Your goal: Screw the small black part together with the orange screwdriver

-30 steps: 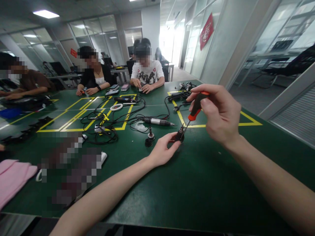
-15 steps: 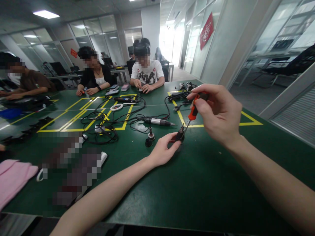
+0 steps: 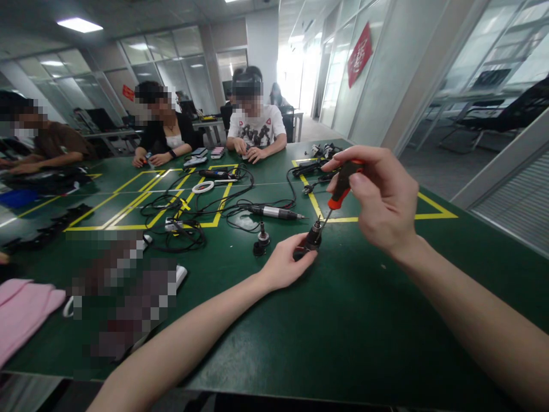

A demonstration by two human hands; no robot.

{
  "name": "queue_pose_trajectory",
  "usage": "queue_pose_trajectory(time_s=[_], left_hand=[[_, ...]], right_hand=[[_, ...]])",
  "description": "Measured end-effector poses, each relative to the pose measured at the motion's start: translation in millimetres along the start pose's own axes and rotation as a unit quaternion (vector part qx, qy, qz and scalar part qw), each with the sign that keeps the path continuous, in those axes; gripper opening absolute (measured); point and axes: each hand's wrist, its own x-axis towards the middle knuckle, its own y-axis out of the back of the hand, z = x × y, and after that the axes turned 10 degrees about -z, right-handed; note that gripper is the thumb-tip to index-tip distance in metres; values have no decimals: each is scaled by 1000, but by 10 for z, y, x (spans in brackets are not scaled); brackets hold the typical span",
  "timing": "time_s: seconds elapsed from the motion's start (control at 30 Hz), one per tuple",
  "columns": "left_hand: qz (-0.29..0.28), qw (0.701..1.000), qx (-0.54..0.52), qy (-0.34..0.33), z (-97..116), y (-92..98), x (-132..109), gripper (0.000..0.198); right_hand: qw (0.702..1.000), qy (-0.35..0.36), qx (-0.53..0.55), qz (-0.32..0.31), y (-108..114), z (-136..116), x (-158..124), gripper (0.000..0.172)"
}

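Right hand [image 3: 381, 197]: thumb and fingers clamped round a screwdriver [image 3: 342, 186], its shaft slanting down to the left!
Left hand [image 3: 286, 262]: thumb and fingers pinched on the lower part of a small black fitting [image 3: 314, 236].
Fitting's spot: over the green table [image 3: 364, 332], right by the screwdriver's tip; touching or just beside, one cannot tell.
Fitting's feel: likely light and stiff, perhaps slick on its round side; the wider base looks the place to hold.
Fitting's looks: dark, stubby, near upright, thin pin on top.
Screwdriver's looks: dark handle, orange collar, slim shaft.
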Motion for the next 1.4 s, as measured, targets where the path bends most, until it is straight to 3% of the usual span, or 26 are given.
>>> queue_pose_trajectory(time_s=[0.2, 0.33, 0.43, 0.57, 0.73, 0.87, 1.0, 1.13, 1.4], left_hand=[[-5, 1000, -5, 6, 9, -1, 0, 38], [-7, 1000, -6, 21, 16, 8, -3, 37], [-8, 1000, -7, 29, 15, 14, -5, 38], [-7, 1000, -11, 22, 11, 11, -2, 38], [-10, 999, -19, 24, 15, 9, 4, 38], [-10, 999, -20, 23, 25, 17, 0, 38], [-11, 999, -20, 30, 27, 23, -2, 39], [-12, 999, -25, 23, 16, 23, 2, 39], [-14, 999, -21, 22, 23, 20, 0, 38]], right_hand=[[997, 12, -75, 17, 15, -26, 23, 23], [1000, 13, -3, -2, -20, -9, 9, 35], [999, 19, 42, -2, -39, -19, 3, 26], [1000, 9, 6, 27, -30, -53, 17, 12], [998, 19, -44, 41, -17, -49, 28, 22], [1000, 2, -8, 12, -28, -16, 15, 31], [999, 8, 42, 4, -33, -12, 10, 25], [1000, 9, 6, 26, -27, -30, 17, 16], [999, 17, -26, 21, -28, -9, 21, 31]])
